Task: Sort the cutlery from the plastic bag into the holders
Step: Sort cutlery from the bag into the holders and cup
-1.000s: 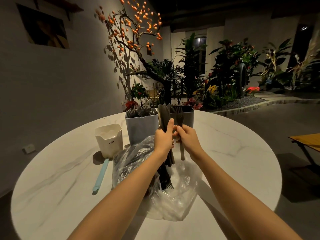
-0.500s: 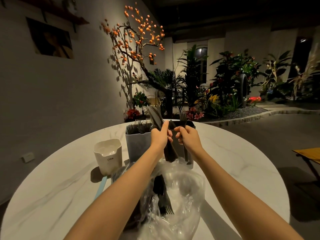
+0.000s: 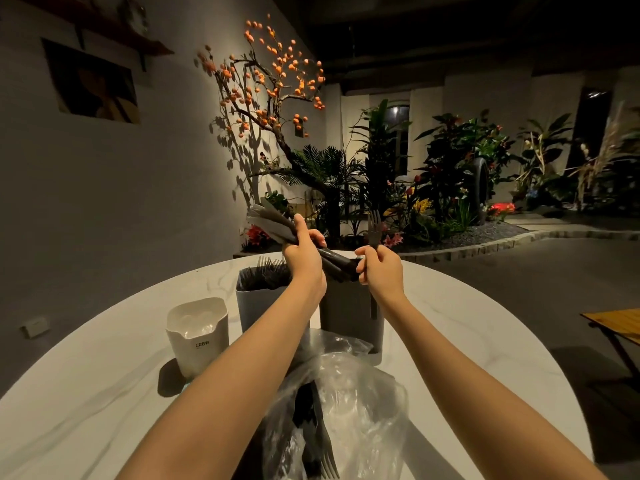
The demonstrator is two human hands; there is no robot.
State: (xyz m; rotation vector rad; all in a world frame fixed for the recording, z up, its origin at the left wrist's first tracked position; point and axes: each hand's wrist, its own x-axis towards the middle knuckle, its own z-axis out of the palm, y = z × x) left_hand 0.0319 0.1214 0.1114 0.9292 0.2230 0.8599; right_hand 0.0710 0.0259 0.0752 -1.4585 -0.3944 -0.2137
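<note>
Seemingly midway, the left hand (image 3: 304, 259) has its grip wrapped round a bundle of cutlery (image 3: 273, 221) over the dark holder (image 3: 348, 313), the right hand (image 3: 379, 268) pinches a fork (image 3: 374, 226), the grey holder (image 3: 263, 299) already bristles with forks, and more cutlery waits in the plastic bag (image 3: 346, 410) on the bench (image 3: 104, 393).

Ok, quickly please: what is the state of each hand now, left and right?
Left hand: closed, holding a tilted bundle of dark plastic spoons.
Right hand: closed, holding one dark plastic fork upright, tines up.
</note>
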